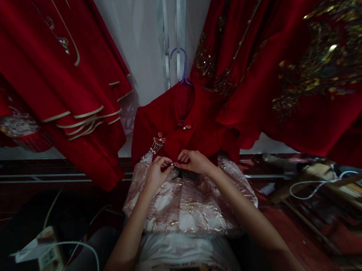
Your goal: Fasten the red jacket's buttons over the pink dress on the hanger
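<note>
A red garment (200,125) hangs in front of me on a purple hanger (184,64). At its lower front edge, my left hand (159,172) and my right hand (196,161) pinch a small beaded clasp (174,165) from both sides, fingertips close together. The fingers partly cover the clasp. Above it, another beaded clasp (185,127) sits near the collar, and a beaded tassel ornament (158,141) hangs on the left chest. Shiny pink-and-gold brocade fabric (191,200) lies below my hands, over my lap.
Red garments with pale piping (70,89) hang at left; a red garment with gold sequins (332,47) hangs at right. A power strip (50,257) with white cables lies at lower left. A wooden stool-like frame (321,218) stands at right. Metal rails rise behind the hanger.
</note>
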`<state>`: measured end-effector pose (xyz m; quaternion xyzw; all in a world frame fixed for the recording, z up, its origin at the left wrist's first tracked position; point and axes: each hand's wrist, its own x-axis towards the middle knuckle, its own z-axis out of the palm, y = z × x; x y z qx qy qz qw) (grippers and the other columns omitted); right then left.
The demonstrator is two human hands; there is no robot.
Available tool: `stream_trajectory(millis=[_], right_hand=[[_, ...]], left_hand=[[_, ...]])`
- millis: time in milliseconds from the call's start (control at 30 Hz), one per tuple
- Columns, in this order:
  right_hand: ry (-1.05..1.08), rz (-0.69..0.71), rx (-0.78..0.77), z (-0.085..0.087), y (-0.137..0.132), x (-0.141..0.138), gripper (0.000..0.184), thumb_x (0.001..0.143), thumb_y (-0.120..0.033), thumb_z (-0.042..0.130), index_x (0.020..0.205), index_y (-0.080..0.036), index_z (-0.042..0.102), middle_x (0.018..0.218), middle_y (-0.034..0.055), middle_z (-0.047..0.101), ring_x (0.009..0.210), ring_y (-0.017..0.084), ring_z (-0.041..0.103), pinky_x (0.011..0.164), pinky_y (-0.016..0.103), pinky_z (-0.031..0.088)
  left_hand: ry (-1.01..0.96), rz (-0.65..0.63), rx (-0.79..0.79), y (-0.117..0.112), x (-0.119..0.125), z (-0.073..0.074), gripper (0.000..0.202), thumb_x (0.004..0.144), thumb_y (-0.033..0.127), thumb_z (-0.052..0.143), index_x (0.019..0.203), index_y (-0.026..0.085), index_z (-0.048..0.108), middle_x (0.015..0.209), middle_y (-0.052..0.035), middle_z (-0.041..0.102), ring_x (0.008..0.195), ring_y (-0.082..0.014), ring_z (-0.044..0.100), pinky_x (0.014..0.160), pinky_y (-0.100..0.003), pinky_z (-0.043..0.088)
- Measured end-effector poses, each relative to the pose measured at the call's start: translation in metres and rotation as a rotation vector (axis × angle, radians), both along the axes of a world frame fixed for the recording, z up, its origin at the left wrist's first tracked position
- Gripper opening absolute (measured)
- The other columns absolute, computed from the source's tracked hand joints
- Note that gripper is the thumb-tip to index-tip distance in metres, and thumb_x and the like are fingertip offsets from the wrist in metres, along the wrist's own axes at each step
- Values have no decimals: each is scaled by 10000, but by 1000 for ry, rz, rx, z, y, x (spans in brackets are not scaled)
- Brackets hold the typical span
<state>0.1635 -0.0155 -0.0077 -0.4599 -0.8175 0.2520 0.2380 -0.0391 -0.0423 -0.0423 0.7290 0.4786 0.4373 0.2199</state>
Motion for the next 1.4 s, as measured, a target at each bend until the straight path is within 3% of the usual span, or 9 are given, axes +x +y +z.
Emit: stream_trajectory(millis=[367,600,800,933,1067,1233,1400], right_hand=[[20,2,4,2,-5,-5,171,776,-319,685,880,-204,612,814,5,691,755,120,653,666,204,482],[31,17,0,7,-6,-6,152,802,-330,656,866,-197,618,797,20,695,733,121,657,657,206,484],[124,170,-208,26,-5,18,239,760,-387,688,822,-166,620,785,40,710,706,134,671,655,233,512],[140,232,-347,48,-11,38,256,740,-391,694,824,-159,627,822,55,727,728,149,686,670,261,527],[130,210,-333,60,-16,45,224,752,-360,686,831,-156,633,820,47,728,739,141,686,687,263,529],[130,222,-339,59,-16,43,178,752,-315,686,828,-161,637,830,50,732,755,147,692,695,267,537],[129,227,-321,55,-15,38,169,744,-308,692,809,-164,631,808,45,733,729,145,689,666,259,537]], left_hand=[[-56,4,4,-1,1,3,134,793,312,665,823,186,632,818,-23,665,782,-154,649,749,-293,527],[-219,11,-112,-5,6,6,208,763,384,688,770,182,638,773,-29,682,731,-155,660,726,-297,536],[-561,0,-235,16,7,14,511,633,405,788,1041,175,584,803,-11,668,746,-132,652,749,-296,544],[-829,-43,-374,36,4,26,440,681,431,755,995,145,637,926,-55,694,813,-145,672,868,-362,540],[-1003,-107,-452,45,5,32,358,672,355,783,945,144,687,1029,-78,703,877,-141,672,956,-370,505],[-1030,-95,-454,45,8,33,329,656,339,794,913,152,710,1020,-75,715,879,-136,670,939,-344,505],[-953,22,-335,48,13,38,326,613,354,798,834,131,710,891,-62,719,820,-140,663,808,-298,532]])
